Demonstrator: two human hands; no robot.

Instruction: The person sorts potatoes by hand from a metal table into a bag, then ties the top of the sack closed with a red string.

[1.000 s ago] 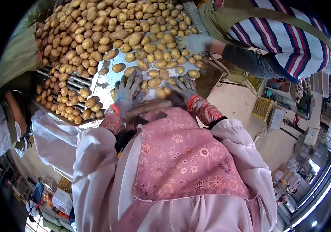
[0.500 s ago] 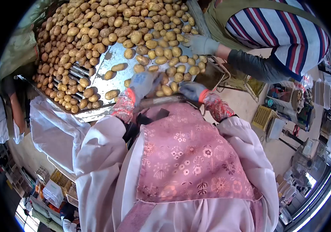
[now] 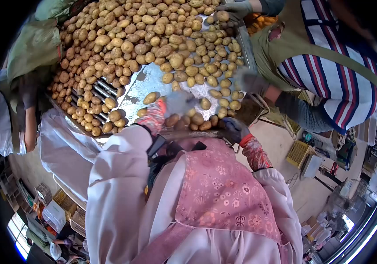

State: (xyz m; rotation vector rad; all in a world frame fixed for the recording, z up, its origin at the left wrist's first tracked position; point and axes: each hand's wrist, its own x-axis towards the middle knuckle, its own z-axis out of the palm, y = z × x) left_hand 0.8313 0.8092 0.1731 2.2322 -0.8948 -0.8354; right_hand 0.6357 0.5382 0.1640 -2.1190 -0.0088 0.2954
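My left hand, in a grey glove smeared by motion, is over the bare metal close to the near edge of the sorting table. Loose potatoes lie just below and beside it; its fingers are too blurred to read. My right hand, gloved in grey-blue with a red patterned cuff, rests at the table's near right corner. Its fingers are loosely extended toward the potatoes at the edge, with nothing visible in them. A single potato sits on the metal right of my left hand.
A large heap of potatoes covers the far and left part of the metal table, partly over slatted bars. On the right, a co-worker in a striped top reaches in with gloved hands. Another person stands left. A yellow crate is on the floor.
The view has shifted, so the table appears lower and to the right. My left hand has moved over the near potatoes and blurred. The co-worker's second hand now shows at the far edge with a potato.
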